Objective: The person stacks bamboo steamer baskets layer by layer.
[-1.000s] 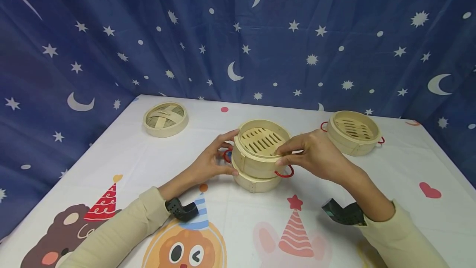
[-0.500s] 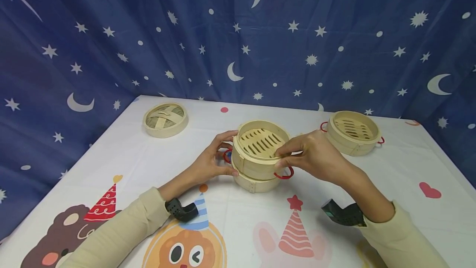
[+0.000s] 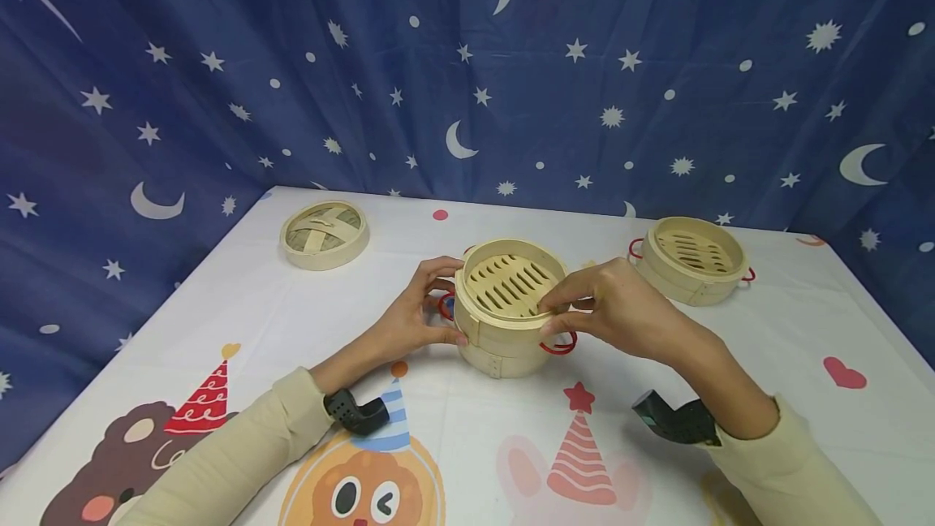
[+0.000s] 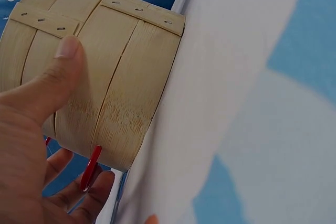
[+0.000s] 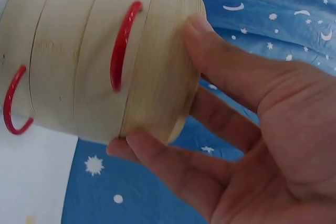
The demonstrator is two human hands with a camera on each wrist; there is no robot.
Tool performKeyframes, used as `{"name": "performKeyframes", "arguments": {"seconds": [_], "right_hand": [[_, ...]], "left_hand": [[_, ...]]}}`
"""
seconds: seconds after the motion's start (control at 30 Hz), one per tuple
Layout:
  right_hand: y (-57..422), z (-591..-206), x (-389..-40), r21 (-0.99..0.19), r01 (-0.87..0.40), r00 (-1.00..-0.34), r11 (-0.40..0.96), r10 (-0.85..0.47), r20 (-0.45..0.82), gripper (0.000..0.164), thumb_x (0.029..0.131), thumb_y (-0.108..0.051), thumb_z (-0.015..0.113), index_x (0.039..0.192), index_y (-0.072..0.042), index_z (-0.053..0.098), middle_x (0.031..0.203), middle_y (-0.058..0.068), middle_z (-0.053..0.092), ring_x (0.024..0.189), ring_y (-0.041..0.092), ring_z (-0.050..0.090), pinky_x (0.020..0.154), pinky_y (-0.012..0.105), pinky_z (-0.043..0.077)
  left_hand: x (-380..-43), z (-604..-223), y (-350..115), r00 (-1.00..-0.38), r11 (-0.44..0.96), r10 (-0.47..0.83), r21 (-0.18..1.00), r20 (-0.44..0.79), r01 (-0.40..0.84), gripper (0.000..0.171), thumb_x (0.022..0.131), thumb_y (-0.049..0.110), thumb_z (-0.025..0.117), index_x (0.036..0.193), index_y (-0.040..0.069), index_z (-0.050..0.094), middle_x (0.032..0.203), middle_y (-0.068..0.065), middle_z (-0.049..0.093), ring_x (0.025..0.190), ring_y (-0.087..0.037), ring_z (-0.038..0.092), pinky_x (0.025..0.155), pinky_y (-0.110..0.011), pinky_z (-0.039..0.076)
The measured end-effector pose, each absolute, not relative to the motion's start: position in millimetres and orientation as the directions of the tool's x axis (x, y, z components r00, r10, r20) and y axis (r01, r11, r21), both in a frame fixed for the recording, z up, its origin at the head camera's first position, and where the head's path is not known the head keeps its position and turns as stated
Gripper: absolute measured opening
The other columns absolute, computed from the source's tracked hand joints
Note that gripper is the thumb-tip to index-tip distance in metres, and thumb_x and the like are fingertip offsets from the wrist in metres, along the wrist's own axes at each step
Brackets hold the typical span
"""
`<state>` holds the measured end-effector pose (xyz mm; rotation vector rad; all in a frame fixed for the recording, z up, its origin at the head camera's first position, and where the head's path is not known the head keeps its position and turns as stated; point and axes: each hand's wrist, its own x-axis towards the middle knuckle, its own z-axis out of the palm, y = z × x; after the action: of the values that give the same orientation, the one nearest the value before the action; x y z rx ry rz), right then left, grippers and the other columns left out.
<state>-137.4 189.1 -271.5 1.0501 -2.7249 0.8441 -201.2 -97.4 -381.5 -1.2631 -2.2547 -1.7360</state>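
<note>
Three slatted bamboo steamers and one woven lid are on the white tablecloth [image 3: 248, 299], as seen from where I stand. Far left: the woven lid [image 3: 325, 235], crossed by pale strips, well apart from the rest. Next, the left hand [image 3: 409, 315] grasps the side of a two-tier stack, thumb on the front wall, fingers round the back. Centre: the upper steamer [image 3: 500, 335] rests on the lower steamer [image 3: 504, 365], which stands on the cloth; red handle loops [image 5: 125, 45] show on the side. Right of that, the right hand [image 3: 621, 307] pinches the upper steamer's rim, thumb outside, index finger reaching over into it. Far right: the third steamer [image 3: 694, 266], red-handled, upright, near the cloth's back edge. Behind everything hangs a blue star-and-moon curtain [image 3: 365, 23].
</note>
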Motion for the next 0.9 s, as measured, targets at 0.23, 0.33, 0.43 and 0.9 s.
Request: {"name": "performKeyframes", "arguments": {"seconds": [0.23,0.33,0.43,0.9], "right_hand": [[193.9,-267.8,-135.9,-0.42,-0.596,-0.789,0.684,-0.596,0.15,0.057,0.071,-0.028,0.085,0.122,-0.014,0.063,0.136,0.004,0.052,0.104,0.022,0.061,0.084,0.04,0.052],[191.9,-269.2,-134.7,-0.483,-0.514,-0.835,0.709,-0.543,0.091,0.078,0.072,-0.04,0.083,0.135,-0.012,0.047,0.146,0.01,0.035,0.109,0.026,0.057,0.087,0.042,0.05],[189.0,-273.7,-135.6,-0.525,-0.468,-0.853,0.711,-0.518,0.058,0.091,0.071,-0.048,0.081,0.14,-0.008,0.037,0.142,0.012,0.034,0.114,0.027,0.052,0.092,0.044,0.047],[187.7,-284.1,-139.8,-0.54,-0.509,-0.827,0.671,-0.554,0.091,0.09,0.073,-0.028,0.085,0.139,-0.004,0.029,0.148,0.015,0.025,0.111,0.025,0.051,0.086,0.041,0.05]], "left_hand": [[-201.8,-381.7,-97.7,-0.666,0.059,0.58,0.791,0.469,0.609,0.1,0.065,0.002,0.087,0.142,0.018,0.027,0.135,-0.006,0.046,0.113,-0.026,0.05,0.087,-0.051,0.045],[-194.8,-372.0,-96.7,-0.666,0.052,0.578,0.794,0.471,0.606,0.097,0.065,-0.003,0.085,0.141,0.011,0.027,0.135,-0.012,0.045,0.113,-0.031,0.049,0.087,-0.054,0.044],[-187.9,-362.2,-96.0,-0.665,0.045,0.576,0.794,0.475,0.606,0.093,0.065,-0.007,0.084,0.137,0.005,0.026,0.135,-0.019,0.044,0.113,-0.036,0.048,0.086,-0.057,0.043],[-185.7,-357.8,-95.3,-0.653,0.03,0.585,0.792,0.481,0.61,0.095,0.066,-0.009,0.083,0.138,0.001,0.021,0.128,-0.024,0.047,0.111,-0.041,0.049,0.083,-0.059,0.043]]}}
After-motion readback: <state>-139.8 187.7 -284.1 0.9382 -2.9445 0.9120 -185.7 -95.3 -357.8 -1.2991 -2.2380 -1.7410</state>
